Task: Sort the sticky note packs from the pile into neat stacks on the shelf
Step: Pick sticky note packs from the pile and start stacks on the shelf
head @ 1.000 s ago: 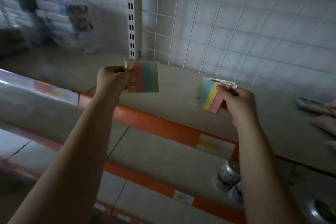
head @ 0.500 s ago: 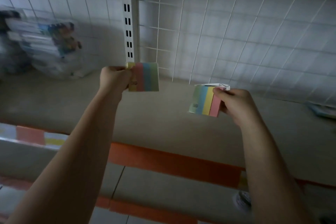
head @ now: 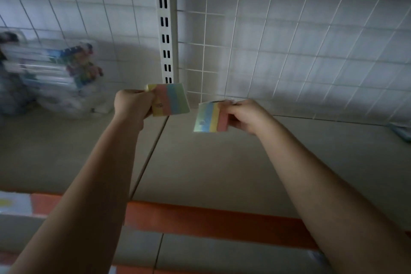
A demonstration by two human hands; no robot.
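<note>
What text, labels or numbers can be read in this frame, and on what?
None can be read.
Striped pastel sticky note pack in the left hand: small dark print, too blurred.
Striped pastel pack in the right hand: small mark, too blurred.
Clear bagged stationery on the shelf: blurred.

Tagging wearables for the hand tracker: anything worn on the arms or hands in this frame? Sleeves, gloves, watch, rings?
Nothing worn that shows. The left hand and right hand are bare, with no gloves, and both forearms are uncovered down to the frame edge, no sleeves in view. No watch, band or ring is visible, though the light is dim.
</note>
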